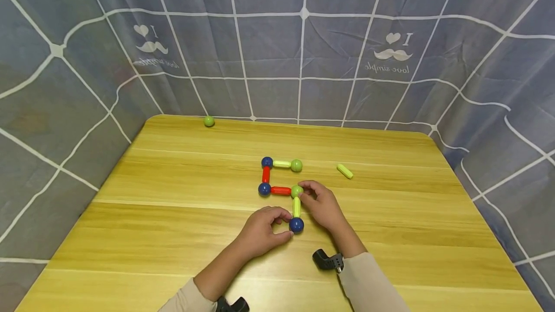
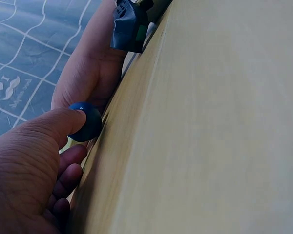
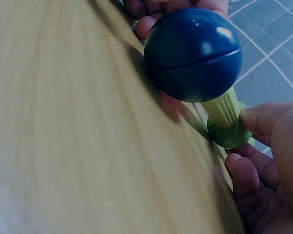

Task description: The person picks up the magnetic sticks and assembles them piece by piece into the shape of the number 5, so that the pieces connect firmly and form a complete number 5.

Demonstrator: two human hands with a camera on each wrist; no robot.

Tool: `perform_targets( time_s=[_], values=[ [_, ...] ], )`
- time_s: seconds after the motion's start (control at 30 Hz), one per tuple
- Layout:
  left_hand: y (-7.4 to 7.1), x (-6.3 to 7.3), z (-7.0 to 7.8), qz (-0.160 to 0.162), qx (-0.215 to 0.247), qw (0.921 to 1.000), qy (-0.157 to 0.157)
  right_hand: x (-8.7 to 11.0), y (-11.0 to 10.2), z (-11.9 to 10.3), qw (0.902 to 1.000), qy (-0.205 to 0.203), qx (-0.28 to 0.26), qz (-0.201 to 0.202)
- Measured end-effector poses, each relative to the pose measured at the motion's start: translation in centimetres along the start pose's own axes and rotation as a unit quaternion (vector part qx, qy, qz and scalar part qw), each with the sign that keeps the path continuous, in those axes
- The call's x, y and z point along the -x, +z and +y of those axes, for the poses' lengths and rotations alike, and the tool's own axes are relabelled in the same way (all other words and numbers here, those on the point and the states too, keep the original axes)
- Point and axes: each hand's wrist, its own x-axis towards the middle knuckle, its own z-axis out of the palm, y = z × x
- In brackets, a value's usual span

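Observation:
In the head view, several balls and rods form a chain on the table. My left hand [image 1: 262, 233] pinches the lower blue ball [image 1: 297, 225] between thumb and fingers; the left wrist view shows the thumb on this blue ball [image 2: 88, 124]. My right hand [image 1: 322, 206] holds the green ball [image 1: 297, 191] at the chain's corner. A yellow-green rod [image 1: 297, 207] joins these two balls. From the held green ball, a red rod [image 1: 281, 190] runs left to a blue ball [image 1: 264, 189]. Another red rod [image 1: 266, 175], a blue ball [image 1: 267, 162], a yellow-green rod [image 1: 282, 163] and a green ball [image 1: 297, 165] follow.
A loose yellow-green rod [image 1: 345, 171] lies right of the chain. One green ball [image 1: 209, 121] sits at the table's far left edge. Grey-blue curtains [image 1: 273, 52] with white lines stand behind and beside the wooden table [image 1: 173, 235].

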Motion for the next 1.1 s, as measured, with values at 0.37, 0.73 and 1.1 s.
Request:
perform_targets(
  time_s=[0.37, 0.73, 1.1],
  values=[
    [-0.02, 0.08, 0.06, -0.004, 0.002, 1.0, -0.003, 0.13, -0.04, -0.1, 1.0, 0.008, -0.002, -0.001],
    [-0.16, 0.11, 0.06, 0.002, 0.044, 0.9989, -0.015, -0.04, 0.01, -0.06, 1.0, 0.002, 0.003, -0.004],
    [-0.43, -0.02, -0.19, 0.007, 0.109, 0.9933, -0.036, 0.0, -0.11, 0.0, 1.0, 0.005, 0.001, -0.001]
  ],
)
